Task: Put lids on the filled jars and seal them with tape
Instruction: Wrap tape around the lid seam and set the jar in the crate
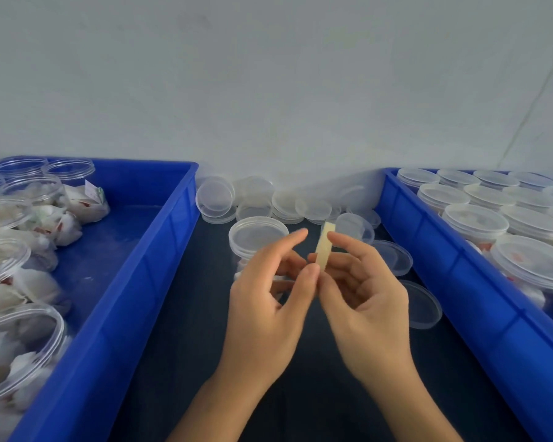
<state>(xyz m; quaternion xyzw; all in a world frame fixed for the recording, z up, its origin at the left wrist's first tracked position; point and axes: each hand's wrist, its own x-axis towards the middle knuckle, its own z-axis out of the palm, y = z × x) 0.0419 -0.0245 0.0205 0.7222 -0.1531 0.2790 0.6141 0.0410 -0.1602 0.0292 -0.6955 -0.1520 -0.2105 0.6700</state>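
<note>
Two bare hands meet above the middle of a dark tabletop [179, 330], holding a short strip of tape [323, 247] upright between them. The left hand [268, 301] takes the strip's lower end in a grip of thumb and curled fingers, with the index finger stretched out loose above. The right hand [364, 291] curls around from the other side, its index fingertip touching the strip near the top and its thumb near the bottom. The top end of the strip stands free above both hands.

The tape is pale cream, narrow and slightly translucent, with a squared upper edge.

Directly behind the hands stands a clear plastic jar [257, 237] with a clear lid on it, its lower part hidden by the left hand. Loose clear lids [284, 202] lie scattered across the back of the tabletop, and more rest just right of the hands.

A blue bin on the left [134, 282] holds open clear jars [16, 342] filled with white wrapped packets. A blue bin on the right [454, 269] holds rows of lidded jars [474, 223], packed close together. A plain pale wall [268, 90] rises behind everything.
</note>
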